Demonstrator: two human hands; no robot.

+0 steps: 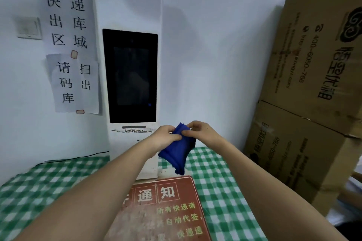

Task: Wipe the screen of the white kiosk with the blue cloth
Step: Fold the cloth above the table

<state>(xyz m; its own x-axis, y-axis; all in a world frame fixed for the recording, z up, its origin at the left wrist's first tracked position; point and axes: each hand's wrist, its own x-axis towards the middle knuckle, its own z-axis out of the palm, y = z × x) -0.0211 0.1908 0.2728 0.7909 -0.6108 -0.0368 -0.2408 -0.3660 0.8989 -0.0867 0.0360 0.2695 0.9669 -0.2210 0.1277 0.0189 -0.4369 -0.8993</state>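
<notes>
Between the two hands, the blue cloth (177, 148) hangs folded in the air, below and to the right of the dark screen (130, 76) and not touching it. Fingers (172, 136) of the left hand (164, 136) are curled on its upper edge; the right hand (197, 129) pinches the same edge from the other side, its fingertips partly hidden behind the fabric. How many folds the cloth has is hard to tell. One white kiosk (128, 60) stands on the checked tabletop (45, 188), its top cut off and its foot partly hidden by the left forearm. One red notice board (168, 209) lies in front, its lower part cut off. Two paper signs (70, 45) hang on the wall beside one switch (28, 28). Two stacked cartons (313, 94) stand at right, cut by the frame.
</notes>
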